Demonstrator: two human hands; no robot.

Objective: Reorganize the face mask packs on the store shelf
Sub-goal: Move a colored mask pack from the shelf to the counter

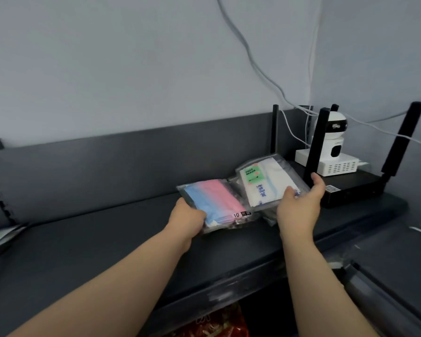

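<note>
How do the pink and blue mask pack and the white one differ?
The pink pack holds pink and blue masks, the white pack white ones with blue print and a green label. The pink pack lies left and nearer; the white pack lies beside the router. The left hand grips the pink pack; the right hand touches the white pack. Both are clear bags on the shelf.

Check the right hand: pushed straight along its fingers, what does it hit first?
Probably the black router: the right hand points up and right along the edge of the white mask pack, and the front antenna stands just beyond its fingertips. Depth is unclear; antenna or casing could come first.
</note>
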